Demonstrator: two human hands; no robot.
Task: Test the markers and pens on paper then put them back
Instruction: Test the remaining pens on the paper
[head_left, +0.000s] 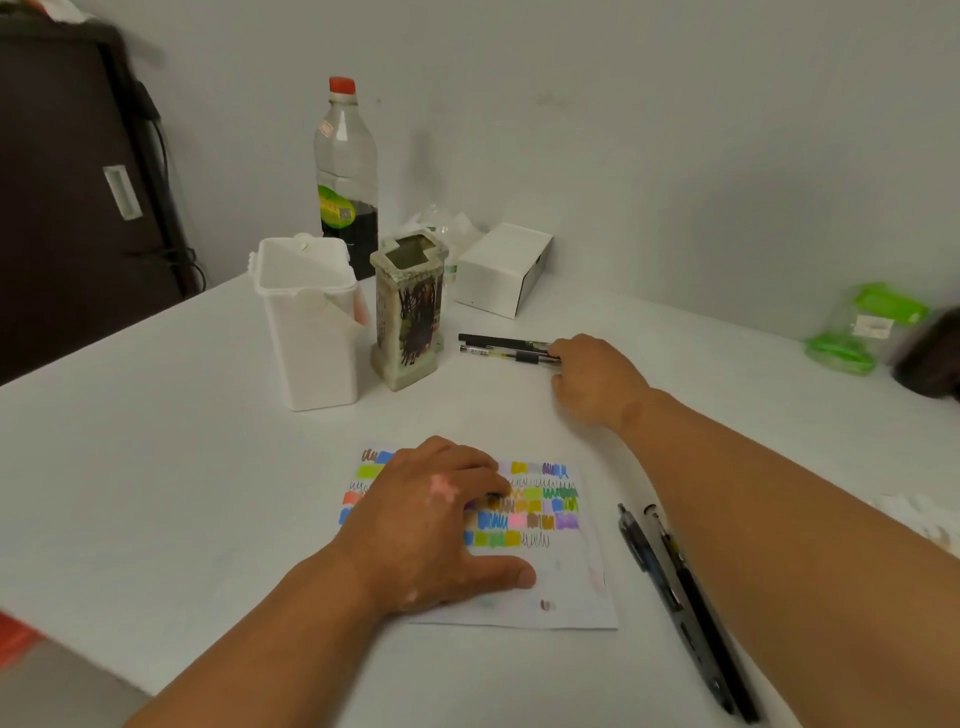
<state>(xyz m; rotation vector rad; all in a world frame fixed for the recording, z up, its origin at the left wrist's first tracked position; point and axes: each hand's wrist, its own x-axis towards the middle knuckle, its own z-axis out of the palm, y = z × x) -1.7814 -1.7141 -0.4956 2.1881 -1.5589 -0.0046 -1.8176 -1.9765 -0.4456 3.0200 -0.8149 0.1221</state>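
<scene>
A sheet of paper (566, 587) covered with coloured test scribbles lies in front of me. My left hand (436, 525) rests flat on it, fingers spread. Two black pens (498, 347) lie side by side further back, to the right of a worn square pen holder (408, 322). My right hand (597, 379) reaches to their right ends; its fingertips touch or pinch the pens, but the grip is hidden behind the hand. Two more dark pens (685, 608) lie on the table at the right, under my right forearm. A white marker box (309, 322) stands left of the holder.
A bottle with a red cap (345, 171) and a white carton (501, 267) stand at the back by the wall. A green-lidded plastic container (857, 332) sits at the far right. A dark cabinet (78, 171) stands beyond the table's left edge.
</scene>
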